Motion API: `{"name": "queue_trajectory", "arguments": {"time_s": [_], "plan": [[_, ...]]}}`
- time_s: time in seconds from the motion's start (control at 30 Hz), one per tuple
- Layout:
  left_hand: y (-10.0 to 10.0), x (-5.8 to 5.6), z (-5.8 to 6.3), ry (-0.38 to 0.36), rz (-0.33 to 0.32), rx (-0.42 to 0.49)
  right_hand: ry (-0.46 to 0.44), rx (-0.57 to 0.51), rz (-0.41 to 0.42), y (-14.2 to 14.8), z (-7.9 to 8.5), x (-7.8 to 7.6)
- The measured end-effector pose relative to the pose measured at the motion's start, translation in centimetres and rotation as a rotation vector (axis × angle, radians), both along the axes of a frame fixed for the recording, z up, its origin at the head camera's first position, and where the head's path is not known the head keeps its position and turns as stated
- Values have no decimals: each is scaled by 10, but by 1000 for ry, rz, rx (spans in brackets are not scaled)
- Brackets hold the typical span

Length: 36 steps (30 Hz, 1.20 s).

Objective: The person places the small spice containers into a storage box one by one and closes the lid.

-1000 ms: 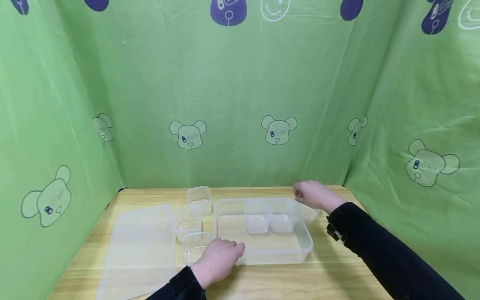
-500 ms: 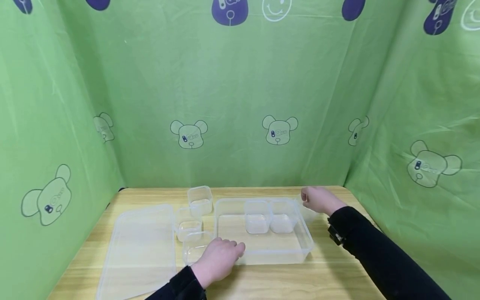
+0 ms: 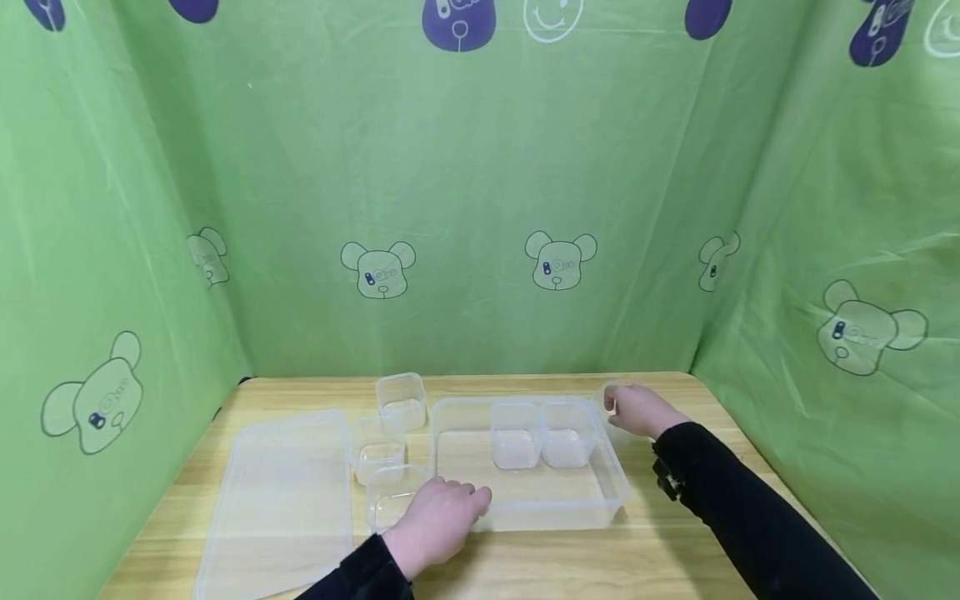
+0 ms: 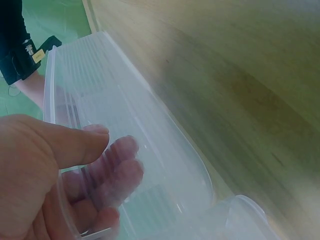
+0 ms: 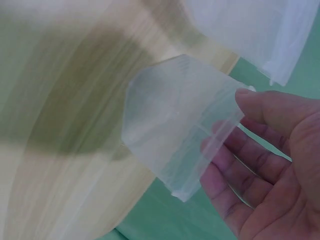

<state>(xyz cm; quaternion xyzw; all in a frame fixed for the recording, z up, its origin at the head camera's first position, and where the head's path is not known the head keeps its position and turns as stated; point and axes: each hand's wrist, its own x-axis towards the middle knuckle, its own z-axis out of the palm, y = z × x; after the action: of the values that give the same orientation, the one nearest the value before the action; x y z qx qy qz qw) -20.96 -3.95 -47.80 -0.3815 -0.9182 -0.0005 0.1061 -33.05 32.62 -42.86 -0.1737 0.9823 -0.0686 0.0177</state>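
My left hand (image 3: 438,525) grips the near wall of a large clear plastic container (image 3: 547,517); in the left wrist view its thumb lies on the near side of the wall and its fingers show through from the other side. Just right of that container, my right hand (image 3: 643,410) pinches the rim of a small clear plastic box (image 5: 170,110) between thumb and fingers. Two similar small boxes, a left one (image 3: 514,450) and a right one (image 3: 566,448), stand side by side inside the large container.
Left of the large container stand three more small clear boxes: a back one (image 3: 401,404), a middle one (image 3: 377,454) and a front one (image 3: 390,504). A flat translucent lid (image 3: 277,500) lies on the wooden table (image 3: 540,567). Green curtains (image 3: 480,167) enclose the back and sides.
My right hand has moved right, away from the large container, and then slightly down toward the table with the small box. My left hand stays on the large container.
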Motion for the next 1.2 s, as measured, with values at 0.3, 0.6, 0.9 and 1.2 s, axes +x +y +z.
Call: {"name": "queue_trajectory", "arguments": {"time_s": [0.3, 0.6, 0.9, 1.2], "plan": [[-1, 2, 3, 3, 3, -1, 18, -25, 21, -2, -7, 0], [0, 3, 4, -12, 4, 4, 54, -9, 40, -2, -13, -1], [0, 3, 4, -15, 7, 6, 41, -34, 31, 2, -9, 3], [0, 2, 3, -18, 10, 0, 59, -45, 42, 10, 1, 9]]}}
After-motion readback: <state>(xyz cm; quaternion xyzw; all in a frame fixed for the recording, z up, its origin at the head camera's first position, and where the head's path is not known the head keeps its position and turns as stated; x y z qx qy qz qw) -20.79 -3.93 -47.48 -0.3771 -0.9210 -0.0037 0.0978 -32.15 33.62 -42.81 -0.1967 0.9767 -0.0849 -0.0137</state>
